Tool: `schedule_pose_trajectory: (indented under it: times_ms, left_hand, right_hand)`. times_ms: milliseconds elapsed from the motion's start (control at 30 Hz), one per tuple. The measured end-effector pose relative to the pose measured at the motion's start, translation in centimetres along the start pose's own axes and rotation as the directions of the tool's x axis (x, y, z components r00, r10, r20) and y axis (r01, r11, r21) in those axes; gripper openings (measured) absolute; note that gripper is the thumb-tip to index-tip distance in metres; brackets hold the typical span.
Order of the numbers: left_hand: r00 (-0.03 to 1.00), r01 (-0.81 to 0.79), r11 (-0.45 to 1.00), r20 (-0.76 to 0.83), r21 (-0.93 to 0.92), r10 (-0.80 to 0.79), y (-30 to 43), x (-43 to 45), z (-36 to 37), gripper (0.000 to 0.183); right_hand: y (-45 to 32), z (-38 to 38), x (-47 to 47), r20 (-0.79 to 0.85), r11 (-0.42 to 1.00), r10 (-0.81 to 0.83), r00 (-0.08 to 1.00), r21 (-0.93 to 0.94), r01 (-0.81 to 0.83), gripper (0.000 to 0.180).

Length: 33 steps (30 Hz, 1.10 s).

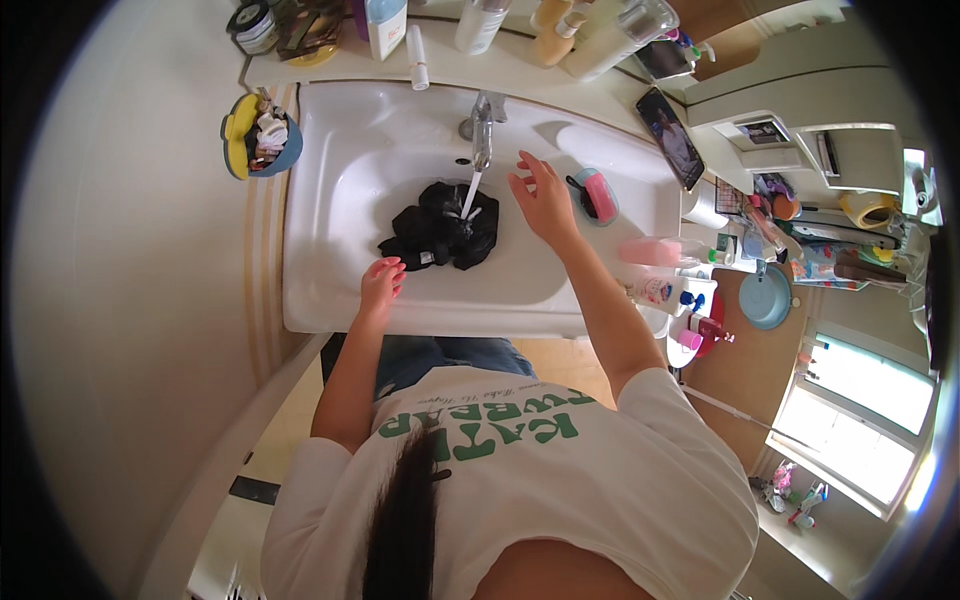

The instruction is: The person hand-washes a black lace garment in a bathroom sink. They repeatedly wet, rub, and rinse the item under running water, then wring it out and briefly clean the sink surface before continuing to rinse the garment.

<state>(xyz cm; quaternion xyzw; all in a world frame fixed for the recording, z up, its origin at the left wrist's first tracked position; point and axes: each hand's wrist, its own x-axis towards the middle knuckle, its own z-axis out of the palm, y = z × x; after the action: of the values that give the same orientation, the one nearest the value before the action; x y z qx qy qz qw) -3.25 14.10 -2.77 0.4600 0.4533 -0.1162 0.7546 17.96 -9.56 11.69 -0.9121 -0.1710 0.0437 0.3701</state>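
A crumpled black cloth garment (450,229) with a small white label lies wet in the white washbasin (600,296). Water runs onto it from the chrome faucet (482,135). My left hand (382,285) hovers at the garment's near left edge, fingers loosely bent and holding nothing; whether the fingertips touch the cloth is hard to tell. To the right of the faucet, my right hand (544,201) is raised with its fingers apart and nothing in it. Beyond that hand, a pink bar of soap (598,197) sits in a pale blue dish (611,216) on the basin's right ledge.
Bottles (559,39) and jars line the shelf behind the basin. A smartphone (670,137) leans at the back right corner. A pink liquid bottle (651,250) and a white pump bottle (660,291) stand at the right. A blue bowl (289,146) of small items sits left.
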Motion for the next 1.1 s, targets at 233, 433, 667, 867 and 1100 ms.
schedule_pose_trajectory:
  times_ms: [233,433,667,867,1100]
  left_hand:
    - [0.904,-0.390,0.850,-0.030,0.355,0.427,-2.8,4.6,2.2,0.027]
    - [0.807,-0.339,0.599,-0.103,0.725,0.581,-0.7,9.8,7.7,0.059]
    - [0.958,0.140,0.983,0.265,-0.116,-0.105,4.1,18.2,11.0,0.065]
    - [0.757,-0.653,0.307,0.582,0.693,0.297,5.2,8.9,9.5,0.062]
    - [0.616,-0.692,-0.256,0.737,0.675,0.276,-0.4,11.1,6.3,0.071]
  right_hand:
    - [6.4,7.0,2.1,0.286,0.945,0.307,0.908,0.019,-0.325,0.050]
    - [12.1,17.4,-0.5,0.081,0.690,0.716,0.693,-0.234,-0.685,0.083]
    - [13.7,22.4,0.8,0.261,0.868,0.351,0.899,0.269,-0.417,0.063]
    - [10.0,13.7,-7.0,0.454,0.985,-0.172,0.874,0.089,0.147,0.072]
    - [13.2,18.2,-6.8,0.588,0.839,0.100,0.803,-0.484,0.250,0.100]
